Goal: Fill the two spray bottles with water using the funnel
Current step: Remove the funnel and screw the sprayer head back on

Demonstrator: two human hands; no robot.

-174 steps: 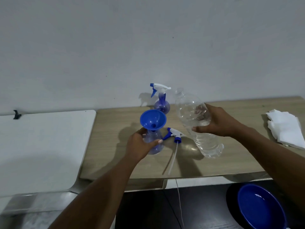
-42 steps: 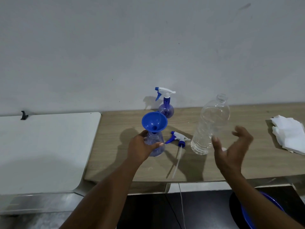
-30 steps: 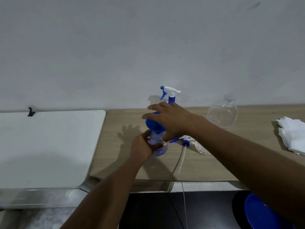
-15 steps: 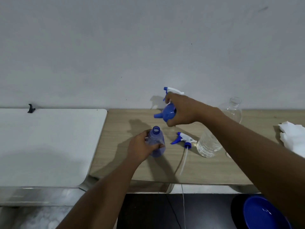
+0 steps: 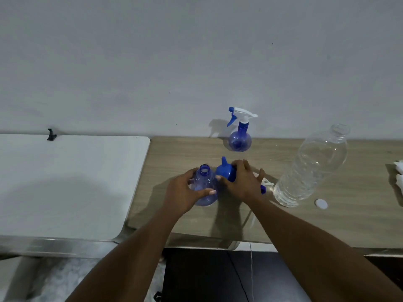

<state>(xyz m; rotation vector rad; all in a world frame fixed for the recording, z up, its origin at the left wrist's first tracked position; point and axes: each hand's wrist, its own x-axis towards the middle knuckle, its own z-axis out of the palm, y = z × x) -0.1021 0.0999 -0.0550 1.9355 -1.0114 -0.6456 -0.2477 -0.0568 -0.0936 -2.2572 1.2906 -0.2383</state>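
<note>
My left hand [image 5: 185, 194] was clamped on the open bottle [image 5: 204, 186] mid-worktop, my right [image 5: 244, 184] closed on the upturned funnel [image 5: 225, 174] just beside it, which I judged should go down flat, clear of that open neck.

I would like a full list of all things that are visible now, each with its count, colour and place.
open spray bottle: 1, translucent blue, no spray head on it, front of the wooden table, held by the left hand
funnel: 1, blue, spout up, beside the open bottle, under the right hand
capped spray bottle: 1, blue with white and blue trigger head, back of the table by the wall
loose spray head: 1, white and blue, on the table, mostly hidden behind the right hand
water bottle: 1, clear, uncapped, standing right of the hands
bottle cap: 1, white, beside the water bottle
wooden table: 1, light brown
white table: 1, left
paper towels: white, right edge
left hand: 1
right hand: 1
</note>
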